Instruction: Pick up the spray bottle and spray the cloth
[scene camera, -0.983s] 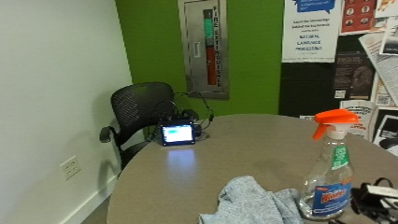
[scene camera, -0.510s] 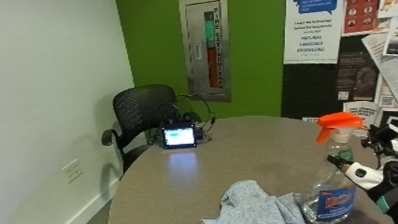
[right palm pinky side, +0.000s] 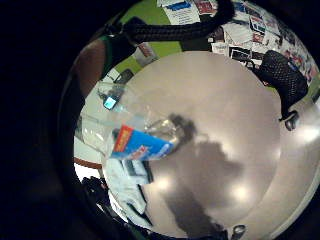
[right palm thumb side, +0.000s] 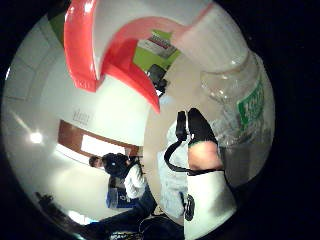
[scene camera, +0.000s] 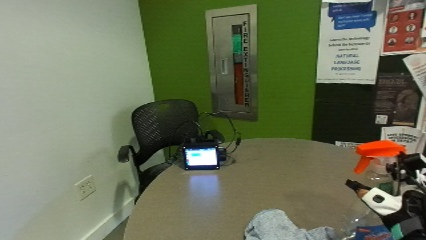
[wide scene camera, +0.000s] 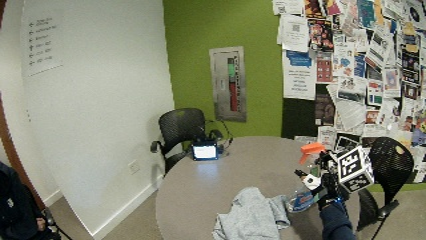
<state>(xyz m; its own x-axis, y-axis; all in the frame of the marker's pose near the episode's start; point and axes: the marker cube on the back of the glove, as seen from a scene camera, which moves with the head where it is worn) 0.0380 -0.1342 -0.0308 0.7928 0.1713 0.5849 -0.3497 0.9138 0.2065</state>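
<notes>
A clear spray bottle (scene camera: 377, 150) with an orange trigger head and a blue label stands at the round table's near right side. My gloved right hand (scene camera: 398, 202) is at its neck just below the trigger, the thumb (right palm thumb side: 201, 134) reaching across the front of the bottle (right palm thumb side: 235, 90). In the wide outside view the hand (wide scene camera: 330, 184) sits behind the bottle (wide scene camera: 304, 196). In the little finger side palm view the labelled lower body (right palm pinky side: 144, 143) rests on the tabletop. A crumpled grey-blue cloth (scene camera: 283, 228) lies on the table just left of the bottle, also in the wide view (wide scene camera: 251, 216).
A small lit screen with cables (scene camera: 201, 157) stands at the table's (scene camera: 266, 175) far left edge. One black mesh chair (scene camera: 163, 125) is behind it, another (wide scene camera: 389, 165) at my right. Posters cover the right wall.
My gloved hand has come in from the right and closed in on the bottle's neck. The outside camera has shifted, so the whole scene sits differently in it.
</notes>
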